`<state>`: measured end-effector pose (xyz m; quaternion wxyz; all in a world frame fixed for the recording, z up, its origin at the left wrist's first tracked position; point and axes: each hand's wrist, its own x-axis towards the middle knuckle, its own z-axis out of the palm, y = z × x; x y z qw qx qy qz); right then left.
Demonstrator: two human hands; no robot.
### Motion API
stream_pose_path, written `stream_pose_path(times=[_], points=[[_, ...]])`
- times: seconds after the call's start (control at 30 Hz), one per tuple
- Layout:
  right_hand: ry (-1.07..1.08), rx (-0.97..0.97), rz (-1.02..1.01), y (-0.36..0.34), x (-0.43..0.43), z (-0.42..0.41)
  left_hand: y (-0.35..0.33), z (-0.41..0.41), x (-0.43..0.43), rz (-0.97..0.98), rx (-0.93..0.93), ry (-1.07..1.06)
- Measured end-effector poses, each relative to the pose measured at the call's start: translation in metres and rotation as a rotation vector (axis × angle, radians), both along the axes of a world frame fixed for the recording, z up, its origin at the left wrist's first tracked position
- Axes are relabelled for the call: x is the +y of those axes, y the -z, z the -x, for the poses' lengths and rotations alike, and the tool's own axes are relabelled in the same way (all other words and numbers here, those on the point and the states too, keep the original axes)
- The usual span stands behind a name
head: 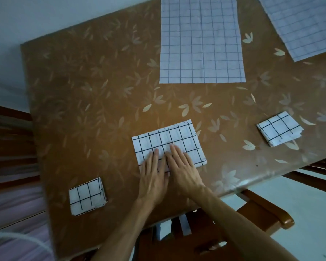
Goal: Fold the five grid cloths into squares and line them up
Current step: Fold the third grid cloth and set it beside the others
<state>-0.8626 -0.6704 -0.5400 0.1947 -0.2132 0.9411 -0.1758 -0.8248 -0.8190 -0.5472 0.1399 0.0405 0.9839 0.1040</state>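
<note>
A white cloth with black grid lines, folded into a rectangle (177,138), lies near the table's front edge. My left hand (153,176) and my right hand (183,166) rest flat side by side on its near half, fingers stretched out, pressing it down. One folded square cloth (87,196) sits at the front left. Another folded square (279,129) sits to the right. Two unfolded grid cloths lie farther back: one in the middle (201,40) and one at the far right corner (305,23), cut off by the frame.
The brown table (83,91) has a leaf pattern and a glossy cover. A wooden chair (252,219) stands at the front edge under my arms. Another chair's slats (320,168) show at the right. Wooden furniture (8,140) stands at the left.
</note>
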Motion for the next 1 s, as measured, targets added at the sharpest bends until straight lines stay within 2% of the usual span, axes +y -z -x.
stream_pose_path(times=[0.1,0.2,0.43,0.5,0.7,0.87,1.0], points=[[-0.062,0.022,-0.067,0.017,0.014,0.001,0.006,-0.004,-0.004,0.077,-0.036,0.014],[-0.032,0.061,-0.130,0.020,0.047,0.010,0.003,-0.008,-0.020,0.137,-0.049,-0.079],[0.255,0.055,-0.163,-0.003,0.093,0.019,-0.001,-0.016,-0.038,0.133,-0.099,-0.065],[0.406,0.034,-0.103,-0.017,0.090,0.015,-0.002,-0.014,-0.038,0.134,-0.108,-0.062],[0.777,-0.317,0.018,-0.030,0.072,0.006,-0.013,-0.010,-0.031,0.083,-0.044,-0.059],[0.857,-0.532,0.164,-0.040,0.069,0.015,-0.031,-0.012,-0.006,0.067,0.100,0.083],[0.930,-0.654,0.359,-0.057,0.061,0.005,-0.038,-0.028,0.018,-0.033,0.056,0.033]])
